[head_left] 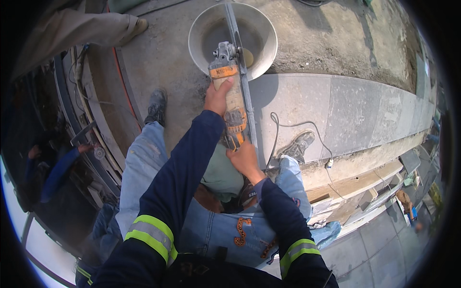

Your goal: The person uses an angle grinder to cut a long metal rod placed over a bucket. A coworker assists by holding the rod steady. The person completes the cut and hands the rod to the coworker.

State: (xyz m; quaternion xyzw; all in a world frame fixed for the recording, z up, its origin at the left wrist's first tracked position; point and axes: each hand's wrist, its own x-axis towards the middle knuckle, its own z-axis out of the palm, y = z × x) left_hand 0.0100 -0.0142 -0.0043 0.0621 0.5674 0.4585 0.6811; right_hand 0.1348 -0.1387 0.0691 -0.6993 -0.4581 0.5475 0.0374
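My left hand (pixel 217 99) is closed around the front of a dusty orange and beige angle grinder (pixel 235 105). My right hand (pixel 246 160) grips the rear end of its body. The grinder's metal head lies against a long narrow grey stone strip (pixel 233 25), and its disc is mostly hidden there. One end of the strip reaches across a wide pale round tub (pixel 195 45); the other runs back toward my knees. Inside the tub, beside the strip, is a round yellowish thing (pixel 248 57) I cannot identify.
Grey paving slabs (pixel 355 110) stretch to the right, with a black cable (pixel 300 124) looping over them by my right boot (pixel 300 143). An orange hose (pixel 122 81) runs along the left. Another person's leg (pixel 91 31) stands upper left; a co-worker's hand (pixel 86 148) is further left.
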